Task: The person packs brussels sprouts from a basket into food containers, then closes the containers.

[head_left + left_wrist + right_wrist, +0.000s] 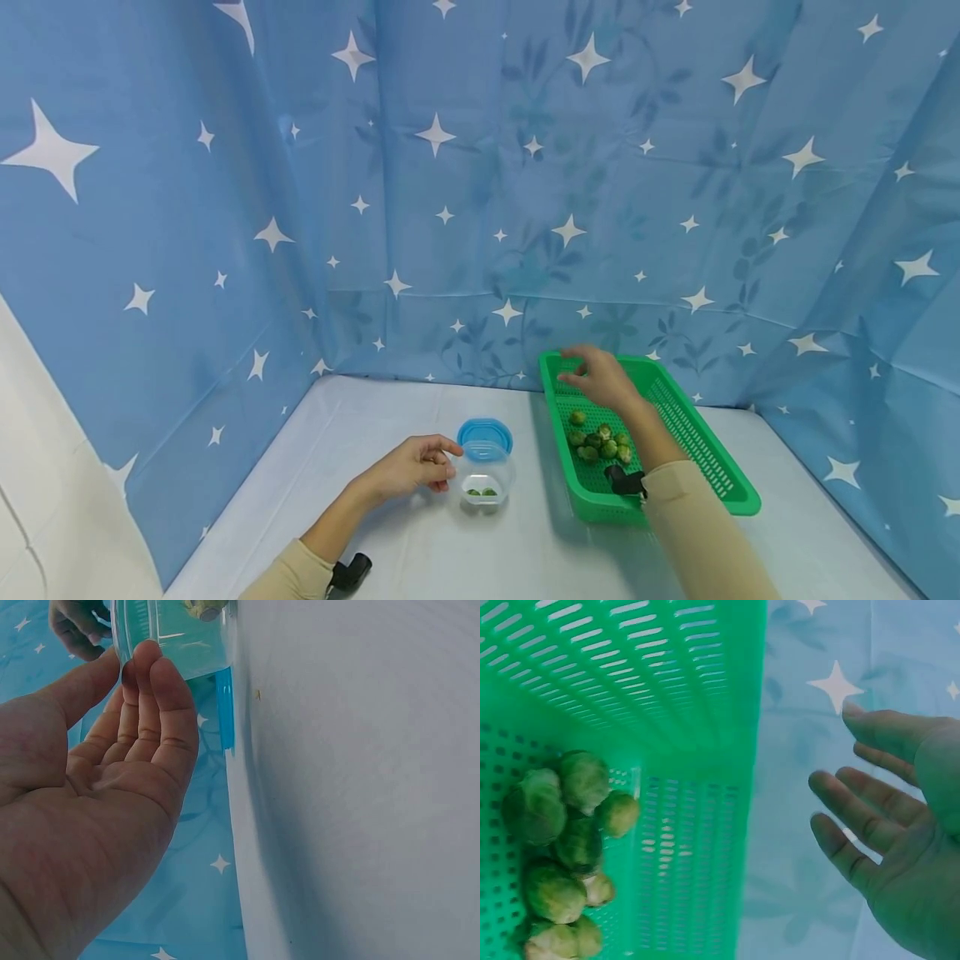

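Note:
My left hand (415,467) is beside a small clear plastic container (497,477), its fingertips at the near wall; whether they touch is hard to tell. Two Brussels sprouts (489,492) lie inside the container. In the left wrist view the fingers (174,712) are loosely bent, with the thumb apart from them near the rim. Over the far end of a green plastic basket (567,475) hovers my right hand (600,379), fingers spread and holding nothing. Several Brussels sprouts (555,892) sit in the basket, grouped on its perforated floor.
Just behind the clear container lies a blue lid (485,431). A white cloth (420,550) covers the table. Blue curtains (465,183) with white stars hang behind and on both sides, close to the basket's far end.

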`<act>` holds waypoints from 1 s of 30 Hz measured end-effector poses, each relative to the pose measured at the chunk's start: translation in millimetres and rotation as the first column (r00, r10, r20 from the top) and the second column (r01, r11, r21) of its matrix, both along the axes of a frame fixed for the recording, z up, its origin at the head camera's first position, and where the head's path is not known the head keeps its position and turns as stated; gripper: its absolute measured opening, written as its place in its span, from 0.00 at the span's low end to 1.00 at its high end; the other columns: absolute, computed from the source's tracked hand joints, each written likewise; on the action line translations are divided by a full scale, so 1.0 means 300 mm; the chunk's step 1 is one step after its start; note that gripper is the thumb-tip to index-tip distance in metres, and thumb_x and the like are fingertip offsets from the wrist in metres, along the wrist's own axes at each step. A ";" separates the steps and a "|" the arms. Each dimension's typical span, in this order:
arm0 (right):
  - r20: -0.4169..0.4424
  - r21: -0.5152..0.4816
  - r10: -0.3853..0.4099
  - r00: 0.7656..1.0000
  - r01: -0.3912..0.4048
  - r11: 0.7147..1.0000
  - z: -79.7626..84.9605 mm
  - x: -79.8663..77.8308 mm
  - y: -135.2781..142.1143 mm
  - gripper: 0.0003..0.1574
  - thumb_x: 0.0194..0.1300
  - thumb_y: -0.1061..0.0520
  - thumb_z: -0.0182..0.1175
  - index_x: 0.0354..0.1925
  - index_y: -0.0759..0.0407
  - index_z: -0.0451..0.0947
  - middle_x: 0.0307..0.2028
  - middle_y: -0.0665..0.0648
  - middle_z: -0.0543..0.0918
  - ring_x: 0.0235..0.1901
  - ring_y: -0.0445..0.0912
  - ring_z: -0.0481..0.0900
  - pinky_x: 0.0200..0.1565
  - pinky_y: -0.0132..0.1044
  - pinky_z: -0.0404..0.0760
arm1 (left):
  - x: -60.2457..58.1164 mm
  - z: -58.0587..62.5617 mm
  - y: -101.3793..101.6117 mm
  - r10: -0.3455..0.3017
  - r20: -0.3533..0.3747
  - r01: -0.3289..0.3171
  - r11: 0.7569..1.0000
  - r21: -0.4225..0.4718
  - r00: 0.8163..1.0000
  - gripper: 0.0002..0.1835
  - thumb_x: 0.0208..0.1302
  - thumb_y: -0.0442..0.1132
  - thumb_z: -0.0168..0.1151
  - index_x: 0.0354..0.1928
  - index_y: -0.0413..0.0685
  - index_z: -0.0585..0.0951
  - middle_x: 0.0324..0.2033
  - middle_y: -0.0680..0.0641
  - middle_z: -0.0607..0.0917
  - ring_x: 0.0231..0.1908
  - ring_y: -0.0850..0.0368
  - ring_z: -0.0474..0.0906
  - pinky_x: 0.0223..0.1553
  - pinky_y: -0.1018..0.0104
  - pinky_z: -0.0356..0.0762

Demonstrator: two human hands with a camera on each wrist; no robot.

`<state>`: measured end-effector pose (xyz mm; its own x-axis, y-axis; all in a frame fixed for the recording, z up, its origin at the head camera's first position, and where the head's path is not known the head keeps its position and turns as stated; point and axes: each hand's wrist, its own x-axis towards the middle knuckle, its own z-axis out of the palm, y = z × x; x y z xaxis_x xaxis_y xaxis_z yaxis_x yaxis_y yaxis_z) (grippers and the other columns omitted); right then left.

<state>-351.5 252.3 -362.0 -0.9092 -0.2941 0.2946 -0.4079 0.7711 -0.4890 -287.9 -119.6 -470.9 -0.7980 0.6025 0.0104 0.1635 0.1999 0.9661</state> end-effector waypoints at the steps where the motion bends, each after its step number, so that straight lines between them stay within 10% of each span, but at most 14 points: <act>1: 0.009 -0.001 -0.004 1.000 0.004 1.000 -0.010 -0.006 0.004 0.30 0.73 0.54 0.67 0.68 0.62 0.75 0.68 0.68 0.76 0.50 0.59 0.86 0.44 0.50 0.87 | 0.000 -0.001 0.000 0.002 0.003 -0.002 1.000 -0.002 1.000 0.21 0.75 0.37 0.63 0.65 0.36 0.77 0.44 0.27 0.84 0.37 0.51 0.86 0.44 0.55 0.87; 30: 0.282 0.071 0.010 0.959 -0.031 0.997 -0.145 -0.045 0.082 0.33 0.73 0.60 0.65 0.70 0.71 0.71 0.66 0.75 0.75 0.67 0.71 0.71 0.62 0.63 0.78 | 0.001 0.004 -0.006 0.003 -0.005 -0.003 1.000 -0.018 1.000 0.20 0.77 0.35 0.60 0.66 0.36 0.76 0.45 0.26 0.84 0.38 0.50 0.85 0.45 0.55 0.86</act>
